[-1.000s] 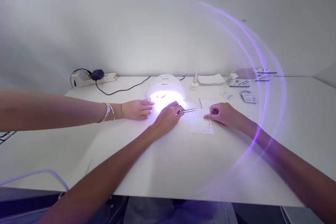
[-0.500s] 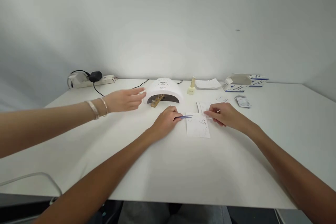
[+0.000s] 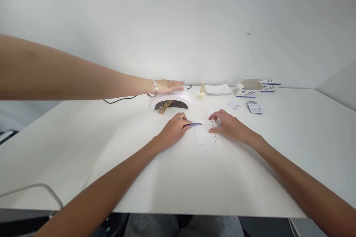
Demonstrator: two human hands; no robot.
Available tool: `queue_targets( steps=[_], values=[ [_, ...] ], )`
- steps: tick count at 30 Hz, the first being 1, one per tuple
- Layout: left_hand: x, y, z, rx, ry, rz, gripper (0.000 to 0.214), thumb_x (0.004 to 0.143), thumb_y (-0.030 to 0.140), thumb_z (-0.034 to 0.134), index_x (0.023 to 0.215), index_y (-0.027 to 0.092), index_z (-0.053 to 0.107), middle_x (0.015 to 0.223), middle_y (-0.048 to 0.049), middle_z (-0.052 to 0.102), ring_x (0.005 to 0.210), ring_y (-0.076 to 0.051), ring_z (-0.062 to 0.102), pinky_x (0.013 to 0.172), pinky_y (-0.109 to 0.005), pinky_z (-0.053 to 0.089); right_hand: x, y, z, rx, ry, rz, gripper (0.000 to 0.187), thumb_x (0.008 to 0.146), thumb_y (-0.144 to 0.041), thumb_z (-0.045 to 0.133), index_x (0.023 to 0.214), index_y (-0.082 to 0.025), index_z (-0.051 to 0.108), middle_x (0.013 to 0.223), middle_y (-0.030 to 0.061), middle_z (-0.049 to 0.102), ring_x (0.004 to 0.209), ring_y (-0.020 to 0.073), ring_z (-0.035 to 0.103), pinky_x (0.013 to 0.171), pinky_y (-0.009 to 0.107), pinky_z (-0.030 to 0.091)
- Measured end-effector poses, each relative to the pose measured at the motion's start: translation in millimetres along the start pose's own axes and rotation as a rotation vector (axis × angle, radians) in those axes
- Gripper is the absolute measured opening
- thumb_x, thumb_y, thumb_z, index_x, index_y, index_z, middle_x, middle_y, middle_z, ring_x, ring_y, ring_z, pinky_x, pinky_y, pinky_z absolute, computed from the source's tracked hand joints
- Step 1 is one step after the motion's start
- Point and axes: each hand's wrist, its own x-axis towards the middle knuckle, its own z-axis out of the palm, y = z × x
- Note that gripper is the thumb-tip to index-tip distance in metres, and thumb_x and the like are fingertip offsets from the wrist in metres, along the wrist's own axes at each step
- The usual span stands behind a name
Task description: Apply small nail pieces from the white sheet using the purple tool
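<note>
Blue tweezers (image 3: 195, 124) are gripped in my left hand (image 3: 174, 129), their tips pointing right over a small white sheet (image 3: 201, 139) with dark and pale specks. My right hand (image 3: 229, 126) is at the sheet's right side, thumb and fingers apart and curved over its upper part; nothing shows between them. Just behind the sheet lies another thin white paper (image 3: 210, 111), partly hidden by my right hand. Another person's hand (image 3: 168, 86), with silver bangles at the wrist, rests on top of the white nail lamp (image 3: 183, 98). A gold-coloured holder (image 3: 164, 108) sits in the lamp's opening.
Behind stand a pale nail polish bottle (image 3: 200, 92), a stack of white paper (image 3: 218, 89) and an open cardboard box (image 3: 247, 90). Small packets (image 3: 255, 107) lie at the right. The other person's arm (image 3: 83, 77) crosses from the left, above the table.
My right hand has moved left over the sheet and spread its fingers, away from the paper behind. The other person's hand has moved right onto the lamp. My left hand has hardly moved.
</note>
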Motion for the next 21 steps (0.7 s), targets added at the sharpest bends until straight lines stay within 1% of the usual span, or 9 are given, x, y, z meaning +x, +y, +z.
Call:
queue_targets(
  steps=[5, 9, 12, 16, 21],
  values=[
    [0.5, 1.7, -0.2, 0.008, -0.008, -0.006, 0.031, 0.096, 0.033, 0.046, 0.102, 0.025, 0.076, 0.09, -0.005, 0.055, 0.088, -0.019, 0.053, 0.08, -0.033, 0.045, 3.0, 4.3, 2.5, -0.003, 0.011, -0.017, 0.039, 0.075, -0.055, 0.065, 0.105, -0.031, 0.06, 0.105, 0.0031, 0.057, 0.079, 0.0201, 0.059, 0.067, 0.032, 0.044],
    [1.6, 0.3, 1.0, -0.027, -0.019, -0.052, 0.029, 0.094, 0.034, 0.051, 0.106, 0.024, 0.075, 0.091, -0.0046, 0.057, 0.085, -0.017, 0.054, 0.077, -0.031, 0.045, 5.2, 4.8, 5.3, -0.002, 0.02, 0.001, 0.04, 0.074, -0.055, 0.067, 0.105, -0.03, 0.06, 0.103, 0.0029, 0.057, 0.076, 0.0187, 0.058, 0.066, 0.032, 0.044],
    [1.3, -0.7, 2.3, -0.034, -0.023, -0.073, 0.029, 0.094, 0.035, 0.051, 0.107, 0.024, 0.075, 0.09, -0.0047, 0.057, 0.083, -0.017, 0.053, 0.074, -0.031, 0.045, 6.4, 5.8, 6.7, 0.007, 0.025, -0.002, 0.041, 0.073, -0.053, 0.068, 0.105, -0.029, 0.06, 0.104, 0.0034, 0.057, 0.078, 0.0189, 0.058, 0.066, 0.032, 0.044],
    [0.0, 0.8, 3.2, -0.019, -0.015, -0.048, 0.032, 0.095, 0.036, 0.048, 0.11, 0.025, 0.074, 0.09, -0.0055, 0.057, 0.083, -0.017, 0.052, 0.073, -0.031, 0.045, 7.7, 7.8, 7.6, 0.02, 0.031, -0.001, 0.041, 0.073, -0.053, 0.069, 0.105, -0.029, 0.061, 0.103, 0.0038, 0.057, 0.076, 0.0185, 0.057, 0.065, 0.031, 0.043],
    [-0.4, 4.7, 2.5, 0.001, -0.015, -0.022, 0.032, 0.096, 0.03, 0.046, 0.109, 0.024, 0.074, 0.091, -0.0066, 0.057, 0.086, -0.018, 0.053, 0.076, -0.032, 0.046, 8.8, 8.8, 7.7, 0.035, 0.028, -0.008, 0.043, 0.071, -0.054, 0.07, 0.105, -0.029, 0.061, 0.101, 0.0037, 0.057, 0.073, 0.0178, 0.056, 0.064, 0.031, 0.043]
  ],
)
